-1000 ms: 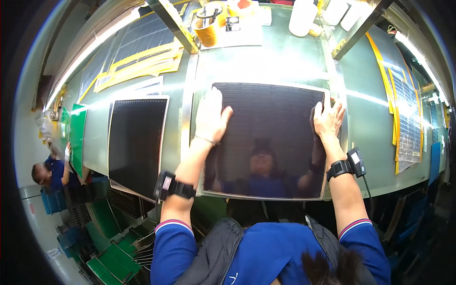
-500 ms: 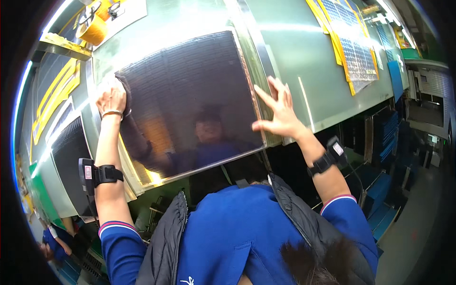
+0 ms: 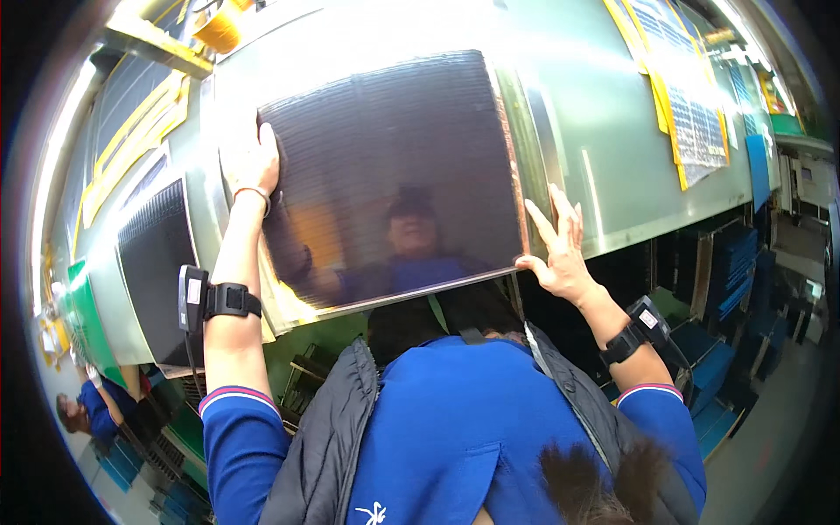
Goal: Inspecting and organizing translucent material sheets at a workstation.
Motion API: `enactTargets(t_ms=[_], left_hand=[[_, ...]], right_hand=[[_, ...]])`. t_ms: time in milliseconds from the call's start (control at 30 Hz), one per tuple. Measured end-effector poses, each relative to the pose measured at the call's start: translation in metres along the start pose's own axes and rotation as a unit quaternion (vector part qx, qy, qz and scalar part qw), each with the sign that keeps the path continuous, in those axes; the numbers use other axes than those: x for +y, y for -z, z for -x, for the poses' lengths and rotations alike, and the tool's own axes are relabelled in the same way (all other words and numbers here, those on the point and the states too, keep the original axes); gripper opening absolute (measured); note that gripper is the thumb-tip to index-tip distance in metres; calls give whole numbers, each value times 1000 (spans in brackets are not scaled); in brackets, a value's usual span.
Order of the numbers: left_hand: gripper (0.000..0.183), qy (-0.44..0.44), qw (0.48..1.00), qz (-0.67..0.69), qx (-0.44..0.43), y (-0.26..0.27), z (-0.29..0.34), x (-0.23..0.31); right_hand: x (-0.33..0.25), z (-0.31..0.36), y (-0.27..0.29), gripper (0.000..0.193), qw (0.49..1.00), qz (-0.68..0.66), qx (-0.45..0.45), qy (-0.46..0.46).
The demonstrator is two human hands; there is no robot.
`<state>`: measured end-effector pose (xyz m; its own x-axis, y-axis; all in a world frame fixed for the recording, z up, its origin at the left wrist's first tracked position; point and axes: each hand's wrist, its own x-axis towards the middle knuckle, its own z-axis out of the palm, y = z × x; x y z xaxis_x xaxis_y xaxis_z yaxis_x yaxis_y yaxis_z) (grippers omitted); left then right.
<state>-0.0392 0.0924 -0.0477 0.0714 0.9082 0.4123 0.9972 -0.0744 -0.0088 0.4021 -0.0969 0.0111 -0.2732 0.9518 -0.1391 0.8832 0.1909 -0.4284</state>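
Note:
A large dark glossy panel with fine lines, like a solar panel (image 3: 385,149), lies on the pale green worktable (image 3: 612,188). Along the panel's left edge rests my left hand (image 3: 259,166), fingers stretched out and partly washed out by glare. My right hand (image 3: 563,258) is at the lower right edge, fingers spread apart, its thumb and fingertips at the copper-coloured border. Neither hand is wrapped round anything. The panel's near edge reaches the front of the table, and reflections show on its surface.
A yellow-edged panel sheet (image 3: 687,83) lies at the far right. An orange tape roll (image 3: 220,31) stands at the back left. Another dark panel (image 3: 156,267) lies to the left, near a co-worker in blue (image 3: 96,407). Racks of blue sheets (image 3: 731,276) stand below on the right.
The view has shifted, so the scene sits further right. My left hand has gone from curled over the panel's corner to stretched along its edge. My right hand has moved closer to the border.

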Motion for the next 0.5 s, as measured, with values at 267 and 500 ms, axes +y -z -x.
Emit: enactTargets(t_ms=[267,500], left_hand=[[45,22,999,34,21,-7,4,-5],[59,69,994,22,-87,3,3,4]], right_hand=[[-4,-3,7,81,999,21,-23,29],[-53,-94,21,68,905,-9,-223,363]])
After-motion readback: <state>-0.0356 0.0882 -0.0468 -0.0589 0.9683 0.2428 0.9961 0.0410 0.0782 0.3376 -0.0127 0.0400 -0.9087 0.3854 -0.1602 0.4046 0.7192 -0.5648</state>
